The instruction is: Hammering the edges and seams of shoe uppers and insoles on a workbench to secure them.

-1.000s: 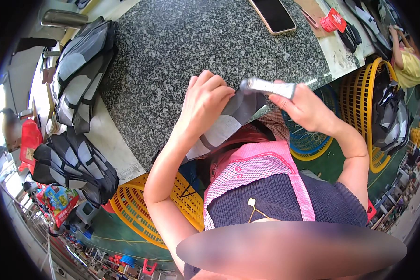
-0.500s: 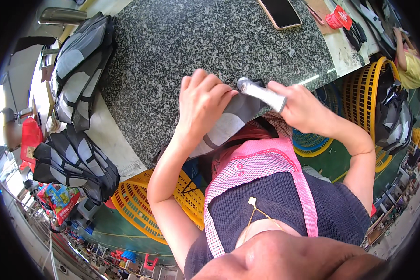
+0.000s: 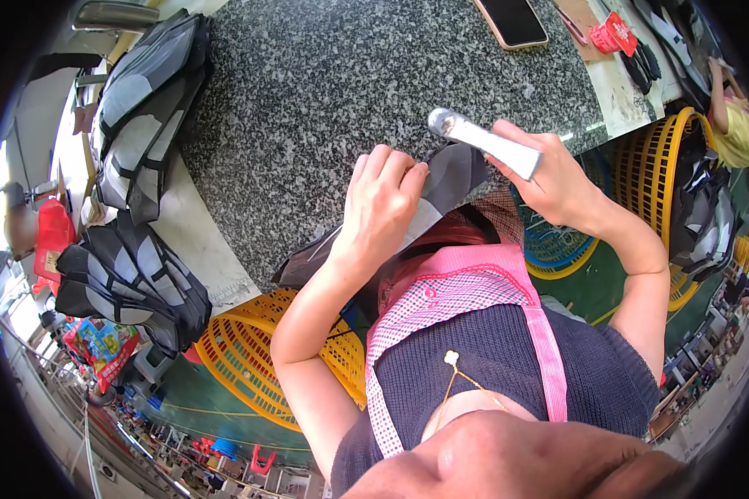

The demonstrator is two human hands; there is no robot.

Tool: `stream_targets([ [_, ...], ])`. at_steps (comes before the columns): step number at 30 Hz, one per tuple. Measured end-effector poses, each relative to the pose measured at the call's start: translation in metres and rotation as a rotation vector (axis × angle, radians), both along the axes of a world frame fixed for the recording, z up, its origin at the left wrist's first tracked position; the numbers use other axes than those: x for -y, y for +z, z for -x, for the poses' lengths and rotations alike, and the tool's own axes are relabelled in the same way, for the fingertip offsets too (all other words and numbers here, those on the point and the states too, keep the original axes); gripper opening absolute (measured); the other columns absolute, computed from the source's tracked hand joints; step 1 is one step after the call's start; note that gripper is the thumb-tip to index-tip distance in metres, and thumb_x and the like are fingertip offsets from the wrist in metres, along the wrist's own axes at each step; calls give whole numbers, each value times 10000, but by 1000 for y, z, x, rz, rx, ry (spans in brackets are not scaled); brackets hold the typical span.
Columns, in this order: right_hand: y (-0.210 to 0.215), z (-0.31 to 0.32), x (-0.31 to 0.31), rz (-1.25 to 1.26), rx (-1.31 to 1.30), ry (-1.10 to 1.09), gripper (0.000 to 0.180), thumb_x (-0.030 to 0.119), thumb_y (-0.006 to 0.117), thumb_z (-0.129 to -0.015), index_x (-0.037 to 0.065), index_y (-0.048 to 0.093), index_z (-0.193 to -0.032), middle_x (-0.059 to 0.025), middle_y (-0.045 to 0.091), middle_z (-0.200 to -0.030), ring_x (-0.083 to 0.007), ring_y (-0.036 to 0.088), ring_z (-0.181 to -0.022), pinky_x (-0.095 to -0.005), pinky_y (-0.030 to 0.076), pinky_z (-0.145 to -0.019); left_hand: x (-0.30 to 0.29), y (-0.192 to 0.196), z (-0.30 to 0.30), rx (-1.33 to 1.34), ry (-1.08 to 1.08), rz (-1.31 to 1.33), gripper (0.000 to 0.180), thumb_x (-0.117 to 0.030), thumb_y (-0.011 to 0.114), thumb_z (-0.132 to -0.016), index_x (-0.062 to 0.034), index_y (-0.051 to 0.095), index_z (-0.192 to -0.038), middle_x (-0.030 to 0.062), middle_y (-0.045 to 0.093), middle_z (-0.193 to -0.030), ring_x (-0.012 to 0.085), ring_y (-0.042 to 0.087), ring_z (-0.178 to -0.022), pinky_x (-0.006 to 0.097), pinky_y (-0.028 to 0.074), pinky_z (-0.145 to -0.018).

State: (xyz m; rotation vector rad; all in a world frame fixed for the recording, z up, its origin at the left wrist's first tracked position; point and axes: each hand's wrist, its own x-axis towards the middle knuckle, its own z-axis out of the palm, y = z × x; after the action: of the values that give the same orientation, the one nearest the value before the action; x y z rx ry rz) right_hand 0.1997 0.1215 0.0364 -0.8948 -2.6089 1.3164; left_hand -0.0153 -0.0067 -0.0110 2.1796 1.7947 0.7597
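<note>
My left hand (image 3: 380, 208) presses a grey and black fabric piece (image 3: 451, 175) against the near edge of the speckled granite table (image 3: 324, 91), fingers closed on it. My right hand (image 3: 549, 179) grips a silver metal hammer-like tool (image 3: 478, 140), its round head raised above the fabric and pointing left. The lower part of the fabric piece hangs off the table edge towards my pink checked apron (image 3: 462, 291).
Stacks of grey and black fabric pieces lie at the table's left (image 3: 141, 100) and lower left (image 3: 129, 283). A phone (image 3: 514, 21) and a small red object (image 3: 616, 33) lie at the far side. Yellow baskets (image 3: 250, 349) (image 3: 666, 158) stand on both sides below.
My right hand has lifted the tool up and away from the fabric. My left hand stays on the piece at the table edge.
</note>
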Motion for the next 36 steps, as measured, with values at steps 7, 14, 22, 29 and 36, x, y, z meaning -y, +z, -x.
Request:
stream_targets([
  [7,-20,-1,2,3,49,98,191,183,543,-980,-1,528,-1029,-217,647,-730,-459,650,-735,-529,512,-648,2,-4,9,237,148,189,88,-112,761,-798,-78,753,-879,39,656,-836,251,602,-839,396,473,-765],
  [14,-4,0,13,48,101,142,181,159,561,-960,12,522,-1057,-244,643,-758,-470,648,-768,-550,503,-655,13,4,-2,-112,78,-13,99,-92,806,-771,-62,769,-859,43,669,-799,237,595,-829,375,492,-725],
  [22,-9,5,9,2,14,100,187,181,568,-969,17,533,-1050,-228,659,-783,-453,657,-763,-544,507,-648,33,1,-6,80,177,-2,73,-70,746,-790,-59,706,-850,50,622,-797,240,615,-766,376,523,-671],
  [29,-12,7,25,-29,99,207,192,188,564,-977,13,489,-997,-236,624,-717,-471,635,-723,-567,480,-631,36,12,11,435,284,332,73,-78,756,-793,-39,740,-853,84,641,-802,277,642,-799,405,530,-688],
  [36,-4,13,19,-33,-35,157,169,170,570,-973,22,501,-1015,-224,632,-747,-462,646,-761,-539,503,-640,57,1,1,49,135,61,240,-23,678,-752,-46,718,-988,71,601,-877,255,602,-830,379,533,-677],
])
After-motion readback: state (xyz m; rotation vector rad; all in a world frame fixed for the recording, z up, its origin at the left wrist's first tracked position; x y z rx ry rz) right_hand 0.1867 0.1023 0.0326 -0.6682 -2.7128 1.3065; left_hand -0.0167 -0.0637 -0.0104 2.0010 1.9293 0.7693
